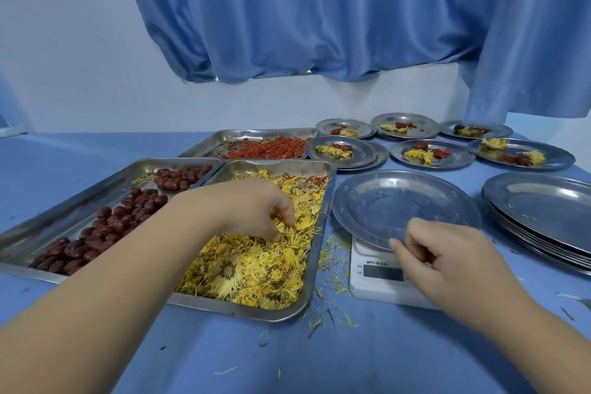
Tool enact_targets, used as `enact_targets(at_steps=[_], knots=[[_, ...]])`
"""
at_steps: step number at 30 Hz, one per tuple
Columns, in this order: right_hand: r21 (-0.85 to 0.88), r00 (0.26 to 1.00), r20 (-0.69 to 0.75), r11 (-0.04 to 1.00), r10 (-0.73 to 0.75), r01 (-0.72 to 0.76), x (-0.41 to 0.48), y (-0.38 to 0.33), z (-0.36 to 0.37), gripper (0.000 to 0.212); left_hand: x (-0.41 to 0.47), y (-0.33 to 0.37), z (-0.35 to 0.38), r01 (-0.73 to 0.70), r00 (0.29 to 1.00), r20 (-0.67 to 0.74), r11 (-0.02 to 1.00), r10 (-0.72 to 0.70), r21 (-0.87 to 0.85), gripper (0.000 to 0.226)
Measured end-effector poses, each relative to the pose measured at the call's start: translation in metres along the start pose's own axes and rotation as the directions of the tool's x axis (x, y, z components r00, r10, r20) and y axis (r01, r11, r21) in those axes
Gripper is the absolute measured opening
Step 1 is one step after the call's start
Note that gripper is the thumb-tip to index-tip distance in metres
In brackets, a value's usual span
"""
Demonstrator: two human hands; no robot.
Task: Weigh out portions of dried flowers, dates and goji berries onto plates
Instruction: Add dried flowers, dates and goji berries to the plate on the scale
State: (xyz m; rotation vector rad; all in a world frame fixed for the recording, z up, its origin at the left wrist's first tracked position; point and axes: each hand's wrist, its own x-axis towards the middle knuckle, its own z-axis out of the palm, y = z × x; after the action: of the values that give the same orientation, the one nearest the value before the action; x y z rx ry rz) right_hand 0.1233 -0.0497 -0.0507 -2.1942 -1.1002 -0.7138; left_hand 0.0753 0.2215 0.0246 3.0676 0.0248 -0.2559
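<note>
Your flower tray point(243, 309) at seven o'clock and the plate point(383, 201) at four o'clock are smooth, shiny metal, faintly scuffed. The scale point(377, 285) under that plate is glossy white plastic. The dried flowers point(256, 272) look papery, matt. At twelve o'clock, the curtain point(319, 9) is soft blue cloth.

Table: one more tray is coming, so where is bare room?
Bare cloth runs along the near edge of the table, in front of the flower tray and the scale, and at far left behind the date tray. The far right is crowded with filled plates and a plate stack.
</note>
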Motion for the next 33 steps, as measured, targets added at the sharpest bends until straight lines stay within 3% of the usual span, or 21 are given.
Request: enact_targets(at_steps=[6, 10, 14, 18, 23, 31, 33], knots=[[-0.012, 1.000, 0.009, 1.000, 0.020, -0.020, -0.002, 0.000, 0.000, 0.042, -0.007, -0.006, -0.004, -0.015, 0.994, -0.111, 1.000, 0.012, -0.026, 0.001], [0.007, 1.000, 0.002, 1.000, 0.020, -0.020, -0.001, 0.001, -0.001, 0.042, -0.013, -0.011, -0.015, -0.051, 0.962, -0.273, 0.983, 0.001, -0.175, 0.006], [0.013, 1.000, 0.000, 1.000, 0.022, -0.022, -0.001, 0.001, -0.003, 0.044, -0.016, -0.012, -0.025, -0.040, 0.939, -0.333, 0.936, -0.084, -0.350, 0.014], [0.014, 1.000, 0.003, 1.000, 0.019, -0.019, -0.001, 0.000, -0.004, 0.044, -0.015, -0.010, -0.028, -0.005, 0.939, -0.303, 0.874, -0.162, -0.485, 0.024], [0.036, 0.999, -0.022, 0.998, 0.050, -0.049, 0.001, 0.001, -0.009, 0.045, -0.006, 0.000, -0.022, 0.012, 0.971, -0.138, 0.618, -0.195, -0.786, 0.017], [0.093, 0.972, -0.126, 0.978, 0.197, -0.186, 0.006, 0.022, -0.022, 0.046, 0.047, 0.061, -0.009, -0.102, 0.978, -0.184, 0.550, -0.096, -0.829, 0.017], [0.090, 0.965, -0.145, 0.974, 0.219, -0.207, 0.006, 0.028, -0.023, 0.045, 0.064, 0.081, -0.006, -0.129, 0.975, -0.209, 0.583, -0.071, -0.802, 0.017]])
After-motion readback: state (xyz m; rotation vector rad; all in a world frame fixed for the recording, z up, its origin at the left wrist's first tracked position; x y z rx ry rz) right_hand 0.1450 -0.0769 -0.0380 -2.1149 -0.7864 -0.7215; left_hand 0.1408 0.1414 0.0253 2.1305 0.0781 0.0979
